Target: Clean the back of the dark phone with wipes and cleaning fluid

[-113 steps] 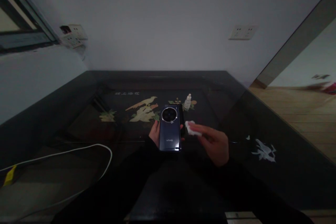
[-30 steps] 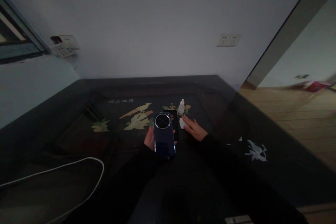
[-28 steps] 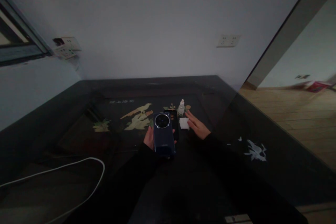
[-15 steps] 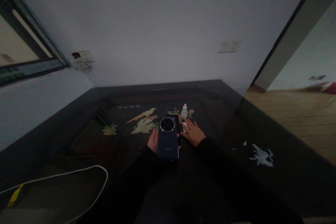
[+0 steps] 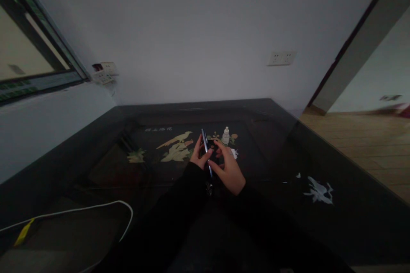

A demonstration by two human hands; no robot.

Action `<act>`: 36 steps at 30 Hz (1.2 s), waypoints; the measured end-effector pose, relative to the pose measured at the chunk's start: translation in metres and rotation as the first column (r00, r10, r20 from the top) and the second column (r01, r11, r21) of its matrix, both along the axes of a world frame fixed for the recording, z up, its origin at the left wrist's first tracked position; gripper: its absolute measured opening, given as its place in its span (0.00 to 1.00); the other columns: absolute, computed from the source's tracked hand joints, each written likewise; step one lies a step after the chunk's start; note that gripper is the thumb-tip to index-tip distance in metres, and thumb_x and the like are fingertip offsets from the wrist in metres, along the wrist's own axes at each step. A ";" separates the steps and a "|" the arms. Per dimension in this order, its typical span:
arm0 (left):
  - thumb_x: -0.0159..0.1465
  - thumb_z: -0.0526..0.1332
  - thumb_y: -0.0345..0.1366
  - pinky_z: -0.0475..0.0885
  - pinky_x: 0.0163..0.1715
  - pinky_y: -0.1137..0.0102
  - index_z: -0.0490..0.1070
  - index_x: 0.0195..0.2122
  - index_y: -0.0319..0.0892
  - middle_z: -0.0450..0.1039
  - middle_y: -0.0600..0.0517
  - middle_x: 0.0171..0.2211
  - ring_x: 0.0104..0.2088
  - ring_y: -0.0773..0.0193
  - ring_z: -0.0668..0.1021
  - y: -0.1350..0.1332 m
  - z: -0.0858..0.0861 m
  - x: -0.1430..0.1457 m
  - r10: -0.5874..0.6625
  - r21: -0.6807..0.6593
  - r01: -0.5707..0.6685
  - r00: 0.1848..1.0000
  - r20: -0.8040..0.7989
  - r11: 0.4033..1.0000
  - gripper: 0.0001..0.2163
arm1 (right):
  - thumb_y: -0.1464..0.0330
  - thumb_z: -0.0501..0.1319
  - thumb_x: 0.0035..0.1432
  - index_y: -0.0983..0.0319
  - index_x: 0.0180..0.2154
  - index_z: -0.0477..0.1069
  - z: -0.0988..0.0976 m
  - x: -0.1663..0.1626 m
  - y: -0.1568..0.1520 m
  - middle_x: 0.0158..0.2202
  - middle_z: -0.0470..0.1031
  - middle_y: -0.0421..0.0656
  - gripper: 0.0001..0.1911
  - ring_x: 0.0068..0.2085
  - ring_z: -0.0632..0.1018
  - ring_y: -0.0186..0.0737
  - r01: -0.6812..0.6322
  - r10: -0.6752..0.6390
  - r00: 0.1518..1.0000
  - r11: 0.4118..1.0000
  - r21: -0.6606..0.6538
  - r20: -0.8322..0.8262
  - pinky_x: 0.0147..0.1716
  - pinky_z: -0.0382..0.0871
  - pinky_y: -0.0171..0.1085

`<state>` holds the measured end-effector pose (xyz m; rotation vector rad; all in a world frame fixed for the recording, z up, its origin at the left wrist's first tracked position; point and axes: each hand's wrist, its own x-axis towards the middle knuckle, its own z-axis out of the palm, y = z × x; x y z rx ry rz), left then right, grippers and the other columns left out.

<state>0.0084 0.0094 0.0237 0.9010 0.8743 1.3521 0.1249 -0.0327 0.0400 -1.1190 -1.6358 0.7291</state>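
Tipped up onto its edge, the smartphone [image 5: 210, 170] shows mostly its narrow blue side. My left hand [image 5: 199, 155] grips it from the left, thumb on the near side and fingers behind. My right hand [image 5: 229, 168] is curled at its right side, with the thumb at the lower edge and the fingers bent; the area between them is dark. A small patterned thing [image 5: 209, 189], too dark to name, shows just below the phone. A white dropper bottle [image 5: 226, 136] stands upright beyond my right hand. Beside that hand lies a small white piece [image 5: 234, 153], partly covered.
The dark glossy table [image 5: 265, 222] has a bird-and-flower picture [image 5: 176, 151]. A crumpled clear-white film [image 5: 319, 190] and a small scrap [image 5: 298, 175] lie at right. A white cable [image 5: 80, 207] with a yellow tag [image 5: 24, 233] runs across the left. The wall [image 5: 192, 42] borders the back.
The phone has turned from its camera back facing me to edge-on. My right hand has lifted from the white piece and moved to the phone, its fingers now curled.
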 end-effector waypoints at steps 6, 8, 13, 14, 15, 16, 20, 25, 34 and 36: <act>0.46 0.68 0.36 0.68 0.44 0.64 0.46 0.61 0.53 0.61 0.47 0.53 0.45 0.58 0.72 0.004 0.000 0.001 0.007 -0.074 -0.017 0.991 -0.130 0.997 0.43 | 0.69 0.57 0.52 0.58 0.59 0.48 -0.012 0.006 0.008 0.45 0.69 0.47 0.34 0.40 0.74 0.43 -0.061 0.063 0.996 0.998 -0.029 0.063 0.43 0.68 0.46; 0.48 0.67 0.37 0.69 0.41 0.66 0.49 0.60 0.54 0.61 0.47 0.53 0.43 0.59 0.72 0.001 0.001 0.000 0.021 -0.122 -0.027 0.999 -0.044 0.992 0.39 | 0.71 0.55 0.52 0.59 0.60 0.46 -0.016 0.009 0.009 0.48 0.69 0.48 0.34 0.44 0.73 0.45 -0.027 0.029 0.997 0.999 -0.021 0.075 0.45 0.66 0.47; 0.53 0.62 0.41 0.69 0.34 0.61 0.58 0.52 0.65 0.57 0.54 0.57 0.38 0.62 0.73 0.003 -0.003 -0.016 -0.119 -0.256 0.116 0.993 0.002 0.960 0.26 | 0.70 0.53 0.53 0.61 0.59 0.50 -0.031 0.019 0.025 0.55 0.62 0.48 0.30 0.55 0.65 0.45 0.090 -0.090 0.996 0.996 -0.013 -0.025 0.53 0.59 0.46; 0.54 0.61 0.42 0.69 0.33 0.61 0.59 0.52 0.62 0.60 0.53 0.55 0.36 0.62 0.74 0.007 -0.005 -0.021 -0.137 -0.223 0.120 0.988 -0.064 0.967 0.24 | 0.69 0.52 0.54 0.61 0.58 0.51 -0.034 0.021 0.031 0.54 0.64 0.48 0.29 0.54 0.66 0.44 0.100 -0.101 0.993 0.995 -0.032 -0.060 0.53 0.60 0.46; 0.55 0.59 0.43 0.69 0.33 0.61 0.59 0.52 0.58 0.64 0.50 0.52 0.35 0.62 0.74 0.013 -0.008 -0.026 -0.133 -0.162 0.106 0.977 -0.166 0.981 0.22 | 0.69 0.52 0.54 0.61 0.58 0.52 -0.037 0.022 0.036 0.53 0.66 0.48 0.28 0.53 0.68 0.43 0.106 -0.110 0.990 0.993 -0.050 -0.088 0.52 0.61 0.45; 0.58 0.55 0.45 0.70 0.32 0.63 0.60 0.53 0.52 0.70 0.47 0.45 0.31 0.63 0.75 0.019 -0.012 -0.031 -0.102 -0.078 0.079 0.926 -0.365 0.994 0.21 | 0.69 0.52 0.54 0.61 0.57 0.53 -0.040 0.023 0.042 0.51 0.67 0.48 0.27 0.52 0.69 0.42 0.109 -0.115 0.988 0.992 -0.064 -0.104 0.51 0.63 0.45; 0.49 0.62 0.37 0.65 0.42 0.63 0.66 0.47 0.42 0.70 0.50 0.30 0.34 0.59 0.74 0.042 -0.033 -0.042 0.056 0.010 -0.063 0.793 -0.607 0.998 0.22 | 0.70 0.54 0.52 0.61 0.54 0.57 -0.048 0.018 0.061 0.48 0.71 0.47 0.26 0.49 0.72 0.41 0.116 -0.126 0.985 0.989 -0.086 -0.115 0.49 0.65 0.44; 0.38 0.65 0.26 0.58 0.48 0.56 0.68 0.44 0.39 0.69 0.50 0.25 0.43 0.47 0.71 0.058 -0.051 -0.040 0.022 -0.040 -0.083 0.635 -0.772 0.996 0.28 | 0.72 0.55 0.49 0.61 0.53 0.60 -0.057 0.007 0.071 0.49 0.69 0.47 0.26 0.50 0.71 0.42 0.145 -0.157 0.979 0.985 -0.094 -0.131 0.50 0.64 0.45; 0.56 0.55 0.34 0.68 0.26 0.70 0.60 0.48 0.38 0.66 0.57 0.18 0.19 0.67 0.70 0.061 -0.088 -0.035 0.072 -0.037 -0.117 0.800 -0.596 0.992 0.18 | 0.71 0.55 0.51 0.61 0.55 0.57 -0.060 0.003 0.066 0.50 0.69 0.47 0.28 0.51 0.70 0.42 0.197 -0.200 0.969 0.980 -0.037 -0.145 0.50 0.64 0.44; 0.57 0.55 0.37 0.69 0.26 0.70 0.56 0.53 0.37 0.70 0.55 0.23 0.20 0.67 0.71 0.055 -0.094 -0.028 0.091 -0.003 -0.106 0.872 -0.482 0.994 0.22 | 0.71 0.55 0.52 0.61 0.56 0.56 -0.058 0.002 0.064 0.51 0.68 0.47 0.28 0.51 0.70 0.42 0.207 -0.209 0.969 0.978 -0.025 -0.133 0.50 0.64 0.44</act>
